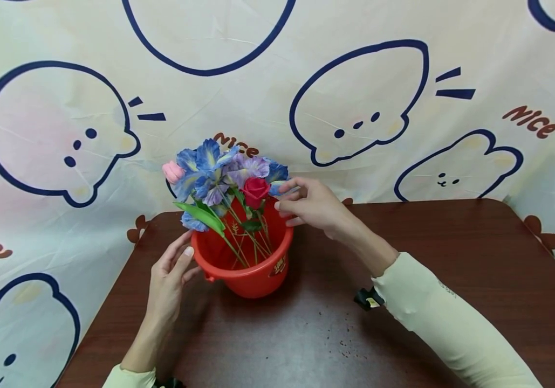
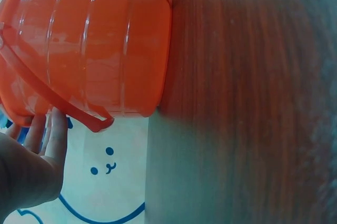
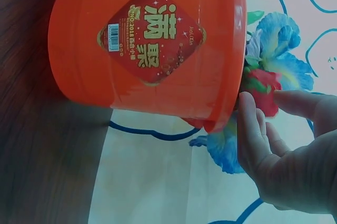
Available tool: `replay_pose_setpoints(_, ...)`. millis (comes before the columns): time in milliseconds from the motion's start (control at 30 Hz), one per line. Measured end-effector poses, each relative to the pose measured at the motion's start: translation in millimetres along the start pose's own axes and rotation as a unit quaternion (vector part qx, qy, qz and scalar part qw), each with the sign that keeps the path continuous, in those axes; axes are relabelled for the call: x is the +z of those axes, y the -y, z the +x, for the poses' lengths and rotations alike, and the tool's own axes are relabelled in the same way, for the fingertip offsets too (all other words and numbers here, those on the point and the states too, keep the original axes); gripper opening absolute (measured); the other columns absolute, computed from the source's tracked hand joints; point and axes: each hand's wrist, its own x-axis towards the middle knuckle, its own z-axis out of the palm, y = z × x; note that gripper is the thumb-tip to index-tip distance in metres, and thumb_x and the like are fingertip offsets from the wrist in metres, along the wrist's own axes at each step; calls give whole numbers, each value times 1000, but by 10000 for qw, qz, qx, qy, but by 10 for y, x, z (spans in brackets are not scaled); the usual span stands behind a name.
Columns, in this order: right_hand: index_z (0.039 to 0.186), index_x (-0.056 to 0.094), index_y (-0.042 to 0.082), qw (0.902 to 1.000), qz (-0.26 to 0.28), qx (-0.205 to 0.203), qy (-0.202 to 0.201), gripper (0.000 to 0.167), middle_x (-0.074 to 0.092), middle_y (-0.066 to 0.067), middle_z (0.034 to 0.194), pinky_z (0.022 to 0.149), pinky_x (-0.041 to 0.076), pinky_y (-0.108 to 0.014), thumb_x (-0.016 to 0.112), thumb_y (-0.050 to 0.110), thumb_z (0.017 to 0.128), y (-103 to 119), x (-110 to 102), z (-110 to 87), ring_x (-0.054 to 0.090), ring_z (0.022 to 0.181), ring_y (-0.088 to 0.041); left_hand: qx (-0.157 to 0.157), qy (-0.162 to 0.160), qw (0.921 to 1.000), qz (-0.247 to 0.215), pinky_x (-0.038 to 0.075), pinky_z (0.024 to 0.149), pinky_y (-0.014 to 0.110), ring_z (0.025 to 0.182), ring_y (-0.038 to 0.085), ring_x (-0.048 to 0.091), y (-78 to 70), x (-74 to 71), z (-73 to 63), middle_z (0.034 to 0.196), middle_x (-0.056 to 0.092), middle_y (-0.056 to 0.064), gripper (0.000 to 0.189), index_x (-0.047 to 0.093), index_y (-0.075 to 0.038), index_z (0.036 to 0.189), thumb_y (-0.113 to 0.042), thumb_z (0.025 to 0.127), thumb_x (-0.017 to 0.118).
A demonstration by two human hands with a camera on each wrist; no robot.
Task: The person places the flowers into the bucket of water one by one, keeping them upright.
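A red plastic bucket stands upright on the table, holding artificial flowers: blue irises, a red rose and a pink tulip. Their thin stems lean inside it. At the bucket's left side is my left hand, fingers extended against the wall just below the rim. The bucket's handle hangs down beside those fingers in the left wrist view. On the other side, my right hand is at the rim near the rose and a blue petal, fingers loosely bent and apart, gripping nothing.
The bucket sits toward the back of a dark brown wooden table. Small dark crumbs lie on its front part. Behind hangs a pale cloth with blue cartoon outlines. A label is stuck on the bucket.
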Motion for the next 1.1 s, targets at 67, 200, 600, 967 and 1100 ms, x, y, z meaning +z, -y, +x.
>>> replay_pose_setpoints(67,137,62,9,10000,-14,-11,-24,38,71,-19,126,83,68,-40,74,13,101,-27,-42,-30,78,109,-32,1,11,10000,18,65,87,25,115,1,74,1,3,-1,129,73,-18,51,49,-13,161,-26,112,57)
replay_pose_setpoints(200,140,60,8,9999,-21,-90,-86,41,69,-20,129,85,68,-40,73,16,102,-89,-166,-103,77,110,-33,12,32,10000,37,65,87,25,115,1,74,4,8,-1,129,73,-18,51,48,-13,161,-27,112,57)
replay_pose_setpoints(600,145,56,8,9979,-333,-279,-473,46,68,-21,132,92,67,-40,71,25,105,-338,-650,-458,74,110,-25,100,72,9999,-109,65,87,24,115,2,75,12,4,1,133,71,-15,51,48,-10,161,-24,112,57)
replay_pose_setpoints(967,149,53,8,9943,-635,-120,-844,56,66,-21,138,93,66,-34,72,36,105,-595,-987,-825,73,115,-20,40,-7,9999,91,64,89,23,117,-1,73,16,-9,-9,136,69,-16,52,48,-12,161,-28,112,57)
replay_pose_setpoints(1100,149,52,5,9932,-698,-51,-930,57,68,-16,132,92,66,-33,71,36,105,-710,-1114,-925,75,112,-15,43,10,10000,43,64,89,24,117,0,73,15,-12,-11,137,68,-15,52,47,-12,161,-27,112,57)
